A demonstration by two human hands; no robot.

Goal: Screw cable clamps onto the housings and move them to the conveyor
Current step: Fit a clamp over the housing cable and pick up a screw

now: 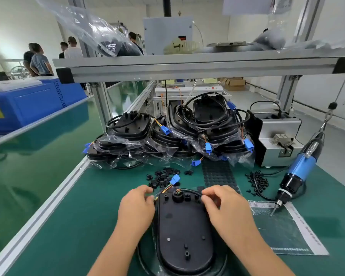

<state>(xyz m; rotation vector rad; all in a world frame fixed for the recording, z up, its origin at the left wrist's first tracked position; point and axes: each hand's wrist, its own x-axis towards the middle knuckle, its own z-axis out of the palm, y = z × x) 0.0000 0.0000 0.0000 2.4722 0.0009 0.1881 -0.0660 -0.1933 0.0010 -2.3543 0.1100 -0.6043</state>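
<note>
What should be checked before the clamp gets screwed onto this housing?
1. Housing flat on the mat, in front of the person: ok.
2. Cable routed along the housing's top edge, right hand pinching it: ok.
3. Clamp seated over the cable: cannot tell, fingers hide it.
4. Spare clamps within reach: ok.
5. Screws at hand: ok.
6. Screwdriver in hand: not ok, it hangs free; left hand is at the wires.

Housing (184,226) under fingers (209,198): matt black plastic. Mat (100,216) beside fingers: matt green. Bags (167,154) beyond fingertips: glossy clear film.
</note>
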